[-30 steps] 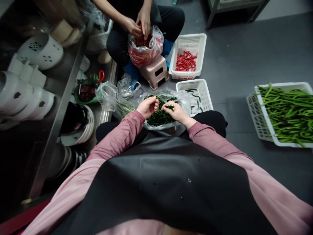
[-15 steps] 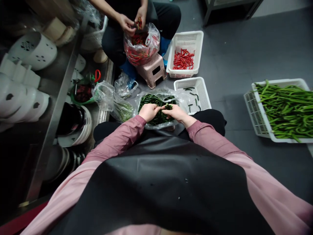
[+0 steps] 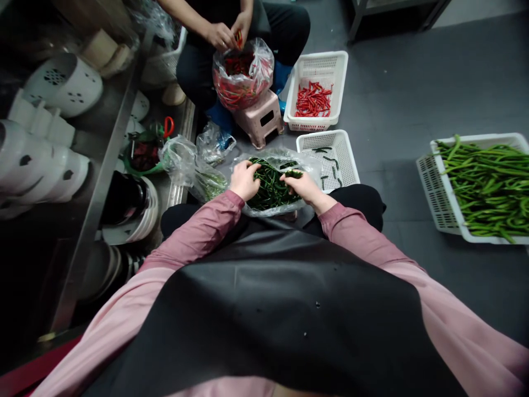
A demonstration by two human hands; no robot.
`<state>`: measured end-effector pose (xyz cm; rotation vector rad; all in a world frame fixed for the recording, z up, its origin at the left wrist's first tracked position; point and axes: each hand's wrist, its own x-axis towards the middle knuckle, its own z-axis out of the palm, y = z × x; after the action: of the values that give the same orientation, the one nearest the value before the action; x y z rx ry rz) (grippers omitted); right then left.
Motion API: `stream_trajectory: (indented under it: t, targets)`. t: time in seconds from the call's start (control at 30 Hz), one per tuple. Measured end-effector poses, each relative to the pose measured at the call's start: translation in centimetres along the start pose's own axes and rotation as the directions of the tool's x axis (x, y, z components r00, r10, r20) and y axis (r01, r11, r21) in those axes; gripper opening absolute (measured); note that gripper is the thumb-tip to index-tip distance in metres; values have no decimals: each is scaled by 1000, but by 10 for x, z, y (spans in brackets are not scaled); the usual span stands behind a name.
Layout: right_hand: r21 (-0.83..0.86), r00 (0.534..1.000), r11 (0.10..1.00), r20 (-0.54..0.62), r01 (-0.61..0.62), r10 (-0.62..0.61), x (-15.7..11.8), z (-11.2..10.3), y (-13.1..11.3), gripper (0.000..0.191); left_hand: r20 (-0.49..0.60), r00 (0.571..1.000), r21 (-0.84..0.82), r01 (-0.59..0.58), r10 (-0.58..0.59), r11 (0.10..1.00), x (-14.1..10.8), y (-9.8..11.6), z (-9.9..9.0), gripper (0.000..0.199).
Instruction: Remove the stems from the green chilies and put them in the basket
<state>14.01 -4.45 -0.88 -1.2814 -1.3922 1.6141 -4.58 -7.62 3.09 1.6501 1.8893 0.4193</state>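
Dark green chili peppers [image 3: 270, 190] fill an open clear plastic bag [image 3: 312, 161] in front of my lap. My left hand [image 3: 243, 181] is over the bag's left side, fingers apart and touching the peppers' edge; nothing shows in its grasp. At the right side of the bag, my right hand [image 3: 305, 187] is curled around a few green chili peppers [image 3: 294, 173], whose ends stick out above the fingers. Just beyond it stands a white basket [image 3: 350, 160] with several green chilies scattered on its bottom.
Across from me, a person's hands [image 3: 231, 36] work over a bag of red chilies [image 3: 239, 91] on a pink stool [image 3: 264, 118]. A white basket [image 3: 341, 77] holds red chilies. Long green beans [image 3: 491, 187] fill a basket at right. Metal shelving [image 3: 103, 160] with bowls lines the left.
My left hand has moved left, away from my right hand, and its pinch has opened over the peppers. My right hand keeps its green chilies and has shifted slightly right.
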Motion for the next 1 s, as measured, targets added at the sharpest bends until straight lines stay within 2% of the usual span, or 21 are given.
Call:
stream_trajectory:
  t: [0.07,0.13,0.2,0.3,0.4,0.47,0.53,0.63,0.7,0.77,0.83,0.87,0.93,1.0]
  targets:
    - [70,988,990,-76,-126,131,2,-3,2,5,36,993,311,-118,113,943,-7,-5,12,26]
    - [95,964,963,-62,-253,260,3,-2,4,11,165,972,560,-231,166,795,-11,-7,31,29]
    - [81,944,941,0,-330,331,1,3,6,13,250,962,627,-245,107,739,-11,-6,49,35]
    - [60,941,940,56,-336,333,-5,12,11,15,274,962,567,-155,-7,809,-5,-5,57,32]
    - [41,954,963,154,-265,256,-8,18,15,13,244,969,486,-163,45,859,-4,-2,47,30]
    - [19,969,989,203,-146,139,-7,19,14,18,199,973,463,-196,114,865,-6,3,41,31]
    - [30,988,999,152,-15,10,-6,19,10,19,128,982,416,-183,142,891,-7,7,38,32]
    - [142,995,985,2,103,-104,-2,19,6,17,75,994,214,-97,83,972,-2,8,37,28]
    - [225,994,968,-42,108,-101,0,19,6,19,144,988,67,-64,54,996,3,6,35,27]
    - [257,996,963,-62,79,-65,1,18,7,22,217,973,17,-84,78,996,5,3,32,31]
    - [206,995,976,-86,72,-55,-1,18,7,23,251,961,87,-139,114,986,6,1,29,37]
    - [137,991,985,-96,105,-93,-2,18,7,23,261,959,159,-155,110,975,5,1,28,38]
    - [-42,966,968,-69,246,-248,-6,18,5,22,281,959,340,-135,37,931,2,0,26,38]
    - [-175,920,910,-48,377,-390,-9,19,2,20,270,963,496,-114,-28,861,-4,0,26,34]
